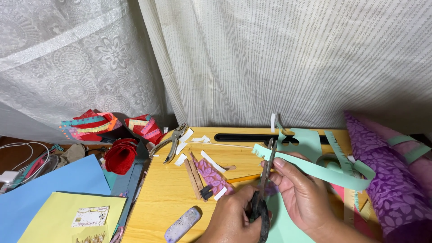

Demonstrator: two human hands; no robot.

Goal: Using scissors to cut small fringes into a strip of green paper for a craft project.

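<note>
Over a small wooden table [171, 189], the left hand [231, 220] grips black-handled scissors [265, 180], blades pointing up into a mint-green paper strip [315, 168] with a fringed edge. The right hand [303, 193] pinches that strip just beside the blades. Metal pliers [173, 141] and wooden sticks [194, 177] lie well apart to the left.

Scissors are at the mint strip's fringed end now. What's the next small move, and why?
Probably close the scissors for one more short snip, stopping short of the far edge. The left hand grips the handles with the blades standing across the mint paper strip, which the right hand pinches just beside them. The strip's left end already shows fine fringe cuts, and the part at the blades looks uncut.
</note>
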